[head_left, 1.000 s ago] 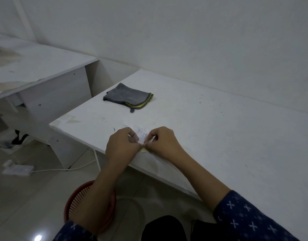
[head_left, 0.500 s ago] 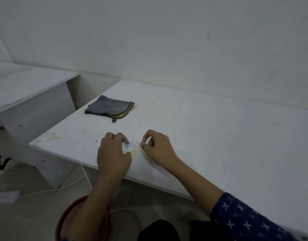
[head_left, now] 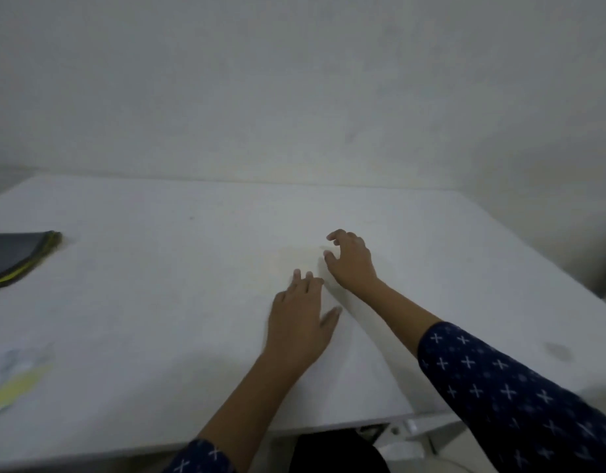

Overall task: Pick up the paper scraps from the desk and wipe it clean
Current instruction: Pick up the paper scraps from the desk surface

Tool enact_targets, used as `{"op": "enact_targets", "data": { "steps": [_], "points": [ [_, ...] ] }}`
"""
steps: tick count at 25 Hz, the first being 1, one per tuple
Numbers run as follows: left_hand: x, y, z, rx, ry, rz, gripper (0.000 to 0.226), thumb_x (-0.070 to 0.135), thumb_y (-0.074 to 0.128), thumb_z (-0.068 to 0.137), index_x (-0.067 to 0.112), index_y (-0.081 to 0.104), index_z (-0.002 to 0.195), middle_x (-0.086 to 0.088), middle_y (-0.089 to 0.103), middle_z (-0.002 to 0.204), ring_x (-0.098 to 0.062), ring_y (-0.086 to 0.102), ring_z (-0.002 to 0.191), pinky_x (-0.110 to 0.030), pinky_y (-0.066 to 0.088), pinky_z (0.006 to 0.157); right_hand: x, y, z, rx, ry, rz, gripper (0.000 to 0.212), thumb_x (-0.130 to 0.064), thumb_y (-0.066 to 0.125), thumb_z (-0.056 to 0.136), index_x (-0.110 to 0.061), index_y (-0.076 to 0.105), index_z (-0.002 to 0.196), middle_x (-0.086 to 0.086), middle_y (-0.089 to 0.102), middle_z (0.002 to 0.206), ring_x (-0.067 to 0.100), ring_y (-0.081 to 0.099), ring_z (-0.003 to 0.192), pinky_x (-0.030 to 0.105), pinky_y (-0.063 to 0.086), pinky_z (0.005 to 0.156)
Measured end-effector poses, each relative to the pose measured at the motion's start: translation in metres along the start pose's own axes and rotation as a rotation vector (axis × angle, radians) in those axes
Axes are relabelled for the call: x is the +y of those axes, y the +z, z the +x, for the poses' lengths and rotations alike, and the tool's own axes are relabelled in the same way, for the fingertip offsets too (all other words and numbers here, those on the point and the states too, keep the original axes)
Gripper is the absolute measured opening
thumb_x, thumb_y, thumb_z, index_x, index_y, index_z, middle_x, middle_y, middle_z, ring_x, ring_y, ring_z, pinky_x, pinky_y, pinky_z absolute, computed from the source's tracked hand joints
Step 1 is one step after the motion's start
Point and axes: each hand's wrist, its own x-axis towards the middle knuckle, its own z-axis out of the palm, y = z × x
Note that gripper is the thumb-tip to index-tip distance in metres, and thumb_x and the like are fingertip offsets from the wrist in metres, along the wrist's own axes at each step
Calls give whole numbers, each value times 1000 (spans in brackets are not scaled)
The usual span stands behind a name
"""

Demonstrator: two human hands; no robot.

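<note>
- Because the broad white laminate bench [head_left: 158, 319] looked pale and blurred, white bits could have been missed against it, leaving the pick-up incomplete.
- The folded grey cloth with a yellow-green hem [head_left: 18, 257] lay far left, well apart from both hands. Wiping before gathering would likely have swept litter over the edge.
- The left hand [head_left: 300, 319] was spread flat, its grip apart and empty.
- The right hand [head_left: 351, 262] hovered clawed, grip apart, with nothing visibly held. Thin paper might have slipped a hasty pinch.
- The pale and yellow paper scraps [head_left: 14, 373] sat near the front-left edge, well away from both hands, where a careless brush could have knocked them off.

Blurred paper scraps [head_left: 17, 372], desk's [head_left: 165, 302] near-left
</note>
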Motion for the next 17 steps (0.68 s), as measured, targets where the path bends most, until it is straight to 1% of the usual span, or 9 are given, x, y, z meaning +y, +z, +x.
{"op": "enact_targets", "data": {
  "steps": [2,3,6,9,11,12,13,15,17],
  "points": [
    [14,17,9,-29,76,47,67,57,21,92,18,23,147,-3,16,157,-19,4,146,-31,11,116,40,-16,24,53,78,-33,27,-14,51,91,-9,54,118,11,58,116,27,51,112,39,42,96],
    [17,24,11,-2,107,74,71,59,16,90,16,25,146,-4,18,156,-20,6,146,-31,11,115,60,-23,37,75,118,-38,27,-13,50,91,-8,54,117,13,58,116,28,52,111,39,42,96],
    [20,33,6,27,141,101,71,57,21,90,10,46,136,-9,43,144,-23,30,139,-35,25,109,107,-37,75,103,250,-16,27,-11,48,92,-4,55,118,16,58,118,30,52,114,34,40,97],
    [17,40,6,-8,142,84,73,57,15,88,12,39,141,-6,37,148,-20,27,141,-32,16,112,133,-40,104,16,280,-51,30,-15,50,94,-5,56,122,14,57,127,27,50,121,29,36,101],
    [18,41,8,-3,136,118,68,55,20,90,11,45,137,-7,44,144,-20,35,137,-33,20,110,142,-37,118,-50,253,-72,32,-18,52,93,-8,57,123,12,54,132,26,47,125,31,35,104],
    [19,39,8,-11,131,116,68,55,20,90,12,45,137,-7,44,144,-19,34,138,-33,19,110,144,-36,123,-69,242,-76,32,-20,53,92,-10,58,123,11,53,133,26,48,125,32,36,104],
    [20,38,8,-28,124,86,71,56,17,88,13,41,140,-5,39,147,-18,29,140,-31,15,112,146,-34,128,-76,230,-86,31,-22,55,91,-12,60,120,9,54,133,25,49,123,32,38,101],
    [22,38,9,-15,126,41,77,58,8,84,16,30,145,-2,27,153,-14,16,144,-26,5,113,147,-33,136,-54,214,-100,23,-24,58,89,-15,67,107,6,59,125,24,56,113,30,43,91],
    [22,37,9,12,128,29,78,58,8,83,16,29,145,-1,25,154,-13,14,144,-25,3,112,146,-32,141,-16,210,-104,16,-25,63,85,-14,71,94,5,65,111,22,60,101,26,45,77]
  ]
}}
